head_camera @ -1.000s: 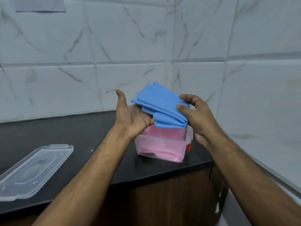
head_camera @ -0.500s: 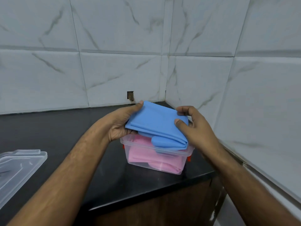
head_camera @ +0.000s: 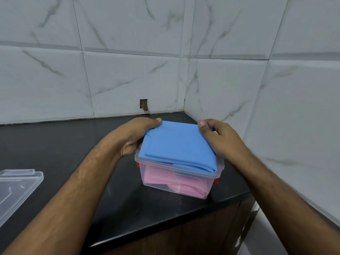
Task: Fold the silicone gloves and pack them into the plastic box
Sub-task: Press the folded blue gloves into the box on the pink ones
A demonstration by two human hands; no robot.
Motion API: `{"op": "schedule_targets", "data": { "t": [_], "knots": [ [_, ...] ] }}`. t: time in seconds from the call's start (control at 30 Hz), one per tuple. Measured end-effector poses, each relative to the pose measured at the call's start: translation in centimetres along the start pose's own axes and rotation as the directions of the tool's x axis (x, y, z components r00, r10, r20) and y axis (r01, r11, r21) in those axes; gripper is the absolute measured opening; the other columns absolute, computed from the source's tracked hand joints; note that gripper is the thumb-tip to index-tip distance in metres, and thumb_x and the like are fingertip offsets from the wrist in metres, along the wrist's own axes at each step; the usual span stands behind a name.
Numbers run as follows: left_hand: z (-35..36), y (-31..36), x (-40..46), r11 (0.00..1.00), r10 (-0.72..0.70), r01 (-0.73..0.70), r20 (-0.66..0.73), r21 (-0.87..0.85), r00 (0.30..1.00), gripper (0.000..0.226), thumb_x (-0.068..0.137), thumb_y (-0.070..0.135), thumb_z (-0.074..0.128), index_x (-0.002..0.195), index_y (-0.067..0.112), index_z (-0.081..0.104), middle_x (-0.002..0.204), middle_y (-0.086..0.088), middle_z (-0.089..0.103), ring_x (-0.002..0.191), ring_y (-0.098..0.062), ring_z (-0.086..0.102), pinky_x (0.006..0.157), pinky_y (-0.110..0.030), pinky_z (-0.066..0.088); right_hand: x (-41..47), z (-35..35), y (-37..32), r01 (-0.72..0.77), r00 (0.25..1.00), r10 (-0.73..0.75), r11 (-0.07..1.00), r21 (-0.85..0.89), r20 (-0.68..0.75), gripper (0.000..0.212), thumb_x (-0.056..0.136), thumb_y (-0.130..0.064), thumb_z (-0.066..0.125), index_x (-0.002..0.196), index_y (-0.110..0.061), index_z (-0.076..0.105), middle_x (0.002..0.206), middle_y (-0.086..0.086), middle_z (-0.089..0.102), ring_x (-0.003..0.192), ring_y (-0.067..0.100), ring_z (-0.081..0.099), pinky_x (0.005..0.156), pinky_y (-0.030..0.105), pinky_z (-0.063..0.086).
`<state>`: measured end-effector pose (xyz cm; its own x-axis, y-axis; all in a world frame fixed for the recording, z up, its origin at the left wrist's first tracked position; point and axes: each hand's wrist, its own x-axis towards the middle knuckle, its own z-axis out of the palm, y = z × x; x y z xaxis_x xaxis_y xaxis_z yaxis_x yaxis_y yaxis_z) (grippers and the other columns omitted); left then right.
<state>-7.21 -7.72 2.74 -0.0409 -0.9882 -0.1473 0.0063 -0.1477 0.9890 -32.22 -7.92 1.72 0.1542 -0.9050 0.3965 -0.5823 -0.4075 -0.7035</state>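
Both hands — left hand (head_camera: 135, 138), right hand (head_camera: 220, 138) — gripping folded blue glove (head_camera: 176, 146) atop plastic box (head_camera: 176, 178), pink glove (head_camera: 165, 179) inside

So the plastic box (head_camera: 176, 178) sits on the countertop (head_camera: 60, 144) near its front-right edge, in the corner where the two tiled walls (head_camera: 128, 70) meet. A folded glove (head_camera: 177, 147) rests on top across the box's rim, with another folded glove (head_camera: 174, 184) inside underneath it. Left hand (head_camera: 135, 138) is on the top glove's left side, right hand (head_camera: 222, 139) on its right, and the lid (head_camera: 16, 188) lies well off to the left on the counter.
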Motion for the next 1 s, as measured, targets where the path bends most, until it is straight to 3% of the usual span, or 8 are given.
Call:
{"op": "schedule_targets", "data": {
  "t": [0.13,0.3,0.43,0.53,0.67,0.73,0.83,1.0],
  "knots": [
    [0.0,-0.5,0.4,0.997,0.072,-0.071,-0.026,0.021,0.997,0.022,0.102,0.024,0.063,0.114,0.007,0.071,0.116,-0.020,0.075,0.105,-0.034,0.071,0.106,-0.058,0.050,0.6,0.0,0.2,-0.059,0.998,0.059,0.998,0.004,0.008,0.041,0.098,-0.058,0.048,0.096,-0.026,0.072,0.091,-0.012,0.070,0.086,0.008,0.066,0.069,0.024,0.043],
    [0.0,-0.7,0.5,0.990,0.121,-0.120,-0.012,0.069,0.993,0.019,0.100,0.022,0.066,0.103,0.008,0.078,0.105,-0.018,0.079,0.085,-0.025,0.076,0.081,-0.041,0.063,1.1,0.0,-0.1,-0.088,0.996,0.089,0.996,-0.030,0.024,0.036,0.096,-0.057,0.054,0.089,-0.026,0.072,0.089,-0.011,0.072,0.085,0.009,0.067,0.069,0.026,0.047],
    [-0.1,-0.9,0.5,0.989,0.119,-0.117,-0.021,0.088,0.993,0.021,0.097,0.023,0.070,0.100,0.004,0.079,0.101,-0.020,0.079,0.094,-0.035,0.074,0.096,-0.054,0.057,1.0,-0.2,-0.2,-0.090,0.995,0.091,0.995,-0.049,0.034,0.032,0.096,-0.053,0.057,0.090,-0.026,0.073,0.090,-0.010,0.074,0.086,0.010,0.069,0.070,0.027,0.049],
    [0.0,-1.0,0.5,0.983,0.122,-0.117,-0.027,0.140,0.992,0.026,0.095,0.024,0.072,0.096,-0.001,0.079,0.098,-0.023,0.078,0.089,-0.035,0.072,0.096,-0.058,0.055,1.0,-0.4,-0.3,-0.104,0.994,0.105,0.994,-0.026,0.025,0.034,0.095,-0.051,0.060,0.081,-0.024,0.073,0.082,-0.011,0.073,0.080,0.010,0.068,0.072,0.030,0.052],
    [-0.1,-1.0,0.6,0.963,0.156,-0.150,-0.009,0.223,0.988,0.023,0.094,0.023,0.074,0.093,0.001,0.081,0.097,-0.023,0.078,0.085,-0.032,0.072,0.091,-0.047,0.057,0.8,-0.2,-0.2,-0.086,0.996,0.090,0.991,-0.099,0.029,0.052,0.096,-0.046,0.059,0.055,-0.017,0.045,0.050,-0.009,0.044,0.050,0.009,0.041,0.055,0.026,0.034],
    [-0.1,-1.0,0.5,0.954,0.173,-0.167,0.000,0.248,0.985,0.021,0.094,0.022,0.073,0.093,0.002,0.081,0.096,-0.020,0.079,0.080,-0.027,0.072,0.084,-0.040,0.058,0.4,0.0,0.1,-0.073,0.996,0.076,0.995,-0.073,0.038,0.050,0.098,-0.043,0.057,0.057,-0.017,0.045,0.053,-0.006,0.045,0.051,0.010,0.040,0.055,0.026,0.033],
    [0.0,-1.0,0.5,0.949,0.180,-0.173,-0.002,0.264,0.984,0.020,0.094,0.023,0.074,0.093,0.004,0.081,0.093,-0.013,0.081,0.078,-0.022,0.073,0.081,-0.037,0.059,-0.1,0.1,0.3,-0.045,0.999,0.044,0.999,-0.029,-0.021,0.026,0.098,-0.039,0.057,0.082,-0.024,0.071,0.076,-0.009,0.071,0.073,0.009,0.064,0.070,0.027,0.049],
    [0.0,-1.1,0.5,0.941,0.200,-0.190,-0.007,0.278,0.980,0.017,0.092,0.027,0.076,0.088,0.011,0.083,0.096,-0.010,0.081,0.085,-0.025,0.075,0.084,-0.039,0.060,-0.1,-0.1,-0.4,0.033,0.999,-0.034,0.976,-0.216,0.002,0.023,0.100,-0.034,0.053,0.094,-0.029,0.074,0.082,-0.010,0.072,0.080,0.009,0.066,0.068,0.025,0.048]
  ]
}}
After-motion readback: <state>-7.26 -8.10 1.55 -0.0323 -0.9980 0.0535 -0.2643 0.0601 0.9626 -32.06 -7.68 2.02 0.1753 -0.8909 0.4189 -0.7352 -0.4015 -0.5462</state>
